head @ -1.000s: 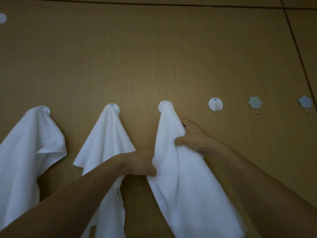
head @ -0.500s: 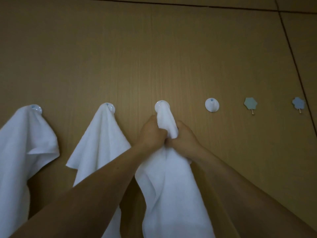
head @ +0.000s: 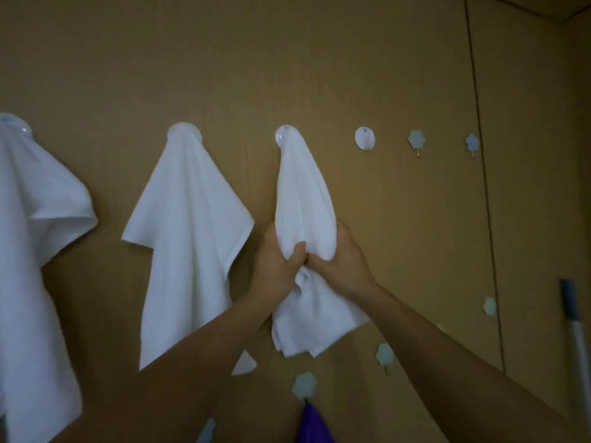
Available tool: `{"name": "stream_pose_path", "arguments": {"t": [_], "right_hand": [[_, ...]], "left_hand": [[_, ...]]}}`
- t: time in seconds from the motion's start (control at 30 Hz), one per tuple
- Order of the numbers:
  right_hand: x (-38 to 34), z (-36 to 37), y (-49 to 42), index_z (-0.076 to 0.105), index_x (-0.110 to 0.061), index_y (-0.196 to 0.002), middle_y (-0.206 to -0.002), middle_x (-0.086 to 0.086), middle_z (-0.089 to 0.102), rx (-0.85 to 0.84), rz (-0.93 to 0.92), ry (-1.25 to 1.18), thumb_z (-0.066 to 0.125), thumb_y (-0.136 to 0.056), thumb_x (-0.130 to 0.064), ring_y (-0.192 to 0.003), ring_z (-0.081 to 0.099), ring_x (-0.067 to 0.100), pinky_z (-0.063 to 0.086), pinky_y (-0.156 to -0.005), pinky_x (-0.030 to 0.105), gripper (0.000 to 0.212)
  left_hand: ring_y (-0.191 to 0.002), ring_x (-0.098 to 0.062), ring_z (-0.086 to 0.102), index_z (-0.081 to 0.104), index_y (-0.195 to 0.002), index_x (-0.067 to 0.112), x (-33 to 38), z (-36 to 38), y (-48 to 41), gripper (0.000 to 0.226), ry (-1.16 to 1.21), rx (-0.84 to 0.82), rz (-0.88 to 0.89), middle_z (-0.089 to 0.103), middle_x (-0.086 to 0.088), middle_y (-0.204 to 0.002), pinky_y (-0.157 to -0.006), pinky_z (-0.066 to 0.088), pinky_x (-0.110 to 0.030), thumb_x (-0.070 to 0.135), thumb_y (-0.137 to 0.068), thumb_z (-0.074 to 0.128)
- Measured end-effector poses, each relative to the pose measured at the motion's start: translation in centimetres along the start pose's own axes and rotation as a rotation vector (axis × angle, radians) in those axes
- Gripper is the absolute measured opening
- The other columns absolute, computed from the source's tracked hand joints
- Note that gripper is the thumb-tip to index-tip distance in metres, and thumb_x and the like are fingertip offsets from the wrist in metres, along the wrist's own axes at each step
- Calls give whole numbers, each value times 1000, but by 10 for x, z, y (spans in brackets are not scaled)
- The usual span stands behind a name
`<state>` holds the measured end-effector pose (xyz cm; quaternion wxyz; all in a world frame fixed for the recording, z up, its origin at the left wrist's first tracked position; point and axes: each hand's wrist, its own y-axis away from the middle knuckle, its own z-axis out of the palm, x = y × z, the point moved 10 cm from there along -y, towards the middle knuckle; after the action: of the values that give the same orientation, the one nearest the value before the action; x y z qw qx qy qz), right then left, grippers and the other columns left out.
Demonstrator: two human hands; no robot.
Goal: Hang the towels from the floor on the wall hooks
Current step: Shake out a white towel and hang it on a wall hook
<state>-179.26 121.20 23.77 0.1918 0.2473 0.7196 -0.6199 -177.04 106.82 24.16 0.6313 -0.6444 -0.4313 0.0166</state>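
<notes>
Three white towels hang on round white hooks on the brown wall. The third towel [head: 302, 193] hangs from its hook [head: 283, 135]. My left hand [head: 276, 260] grips it from the left with the thumb pressed into the cloth. My right hand [head: 340, 257] grips the same towel from the right, at the same height, so the cloth is bunched between both hands. Its lower part hangs below my wrists. The middle towel [head: 188, 235] and the left towel [head: 35, 251] hang untouched. A bare round hook [head: 364, 138] is just right of the held towel.
Two small flower-shaped hooks [head: 416, 140] [head: 471, 142] follow to the right. More small hooks [head: 303, 383] sit lower on the wall, one holding a purple cloth [head: 315, 425]. A pole with a blue handle [head: 575, 330] leans at the right edge.
Both hands slid down the third towel from just under the hook to its middle, squeezing it narrower. The view shifted, showing lower hooks and the purple cloth.
</notes>
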Motion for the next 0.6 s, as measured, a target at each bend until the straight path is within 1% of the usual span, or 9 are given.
{"name": "stream_pose_path", "arguments": {"t": [0.03,0.1,0.13,0.2,0.27,0.33,0.4,0.53,0.6], "right_hand": [[4,0,14,36,-22,-143,-121,-25,47,8,-2,28,77,-81,-29,-103,46,-21,34,-84,-1,74],[11,-5,45,39,-24,-139,-115,-34,43,23,8,128,77,-81,-29,-98,43,-29,34,-76,-5,69],[16,-8,60,41,-26,-135,-113,-34,45,30,41,182,77,-81,-31,-98,46,-25,37,-74,-3,65],[31,-14,97,43,-26,-133,-116,-21,52,65,142,263,77,-79,-36,-103,53,-8,42,-77,8,64],[44,-25,144,36,-21,-142,-129,-11,49,100,257,366,74,-78,-45,-113,50,5,43,-86,22,78],[56,-41,195,25,-18,-150,-137,-5,44,119,409,476,71,-78,-52,-120,46,10,41,-91,26,92],[62,-58,249,21,-17,-151,-143,-1,42,109,526,558,69,-80,-53,-124,47,15,41,-93,28,93],[62,-100,349,26,-14,-149,-144,6,42,100,725,696,69,-82,-50,-128,47,22,42,-103,38,88],[57,-121,399,31,-12,-148,-142,10,42,126,800,741,69,-82,-49,-128,46,25,41,-105,38,85]], "left_hand": [[-124,-5,42,32,-145,16,-7,4,12,62,3,-42,-4,45,8,-138,-99,33,-14,34,-92,60],[-123,-10,45,33,-143,13,-19,8,39,64,-90,-72,-14,49,-1,-136,-96,36,-24,35,-90,61],[-121,-15,48,35,-141,11,-25,9,54,64,-147,-84,-26,51,-4,-133,-94,36,-25,38,-89,61],[-124,-23,47,35,-141,9,-36,11,91,67,-177,-118,-73,49,-9,-134,-96,36,-30,39,-88,61],[-129,-28,42,30,-145,7,-45,17,133,71,-160,-183,-119,42,-13,-142,-105,36,-37,35,-88,63],[-130,-32,40,25,-148,6,-51,28,174,77,-186,-273,-159,37,-17,-145,-108,34,-43,32,-88,65],[-132,-33,37,25,-148,5,-57,40,218,79,-194,-374,-220,35,-18,-146,-109,32,-44,33,-87,65],[-136,-34,32,25,-148,4,-59,82,312,75,-228,-650,-270,30,-17,-150,-111,28,-40,36,-89,59],[-135,-34,33,25,-148,7,-49,107,356,74,-237,-787,-238,29,-15,-150,-109,29,-40,37,-90,57]]}}
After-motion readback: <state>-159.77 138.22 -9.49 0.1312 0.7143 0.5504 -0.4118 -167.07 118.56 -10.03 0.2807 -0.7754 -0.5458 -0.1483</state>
